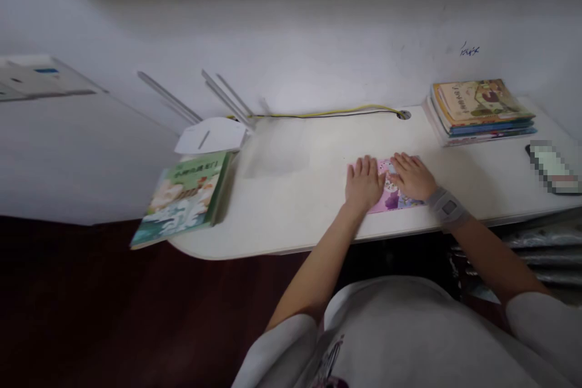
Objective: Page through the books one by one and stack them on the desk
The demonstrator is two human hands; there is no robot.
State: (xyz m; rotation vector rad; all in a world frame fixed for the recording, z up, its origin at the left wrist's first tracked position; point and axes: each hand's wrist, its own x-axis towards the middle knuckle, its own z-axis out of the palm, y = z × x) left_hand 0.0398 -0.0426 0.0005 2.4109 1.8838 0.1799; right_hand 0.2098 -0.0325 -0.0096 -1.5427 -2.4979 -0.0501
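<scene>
A pink picture book (391,199) with cartoon figures on it lies flat on the white desk (291,200), close to its front edge. My left hand (364,183) rests flat on the book's left part, fingers stretched toward the wall. On its right part lies my right hand (413,177), fingers out and pointing up and left. The two thumbs come near each other over the middle of the cover. Both palms cover much of the book, so its title cannot be read. A grey band (448,207) is around my right wrist.
A stack of books (486,109) stands at the back right, with a phone (552,167) beside it. On the left, green picture books (186,197) overhang the desk edge before a white router (211,135). A yellow cable (327,113) runs along the wall to a hole.
</scene>
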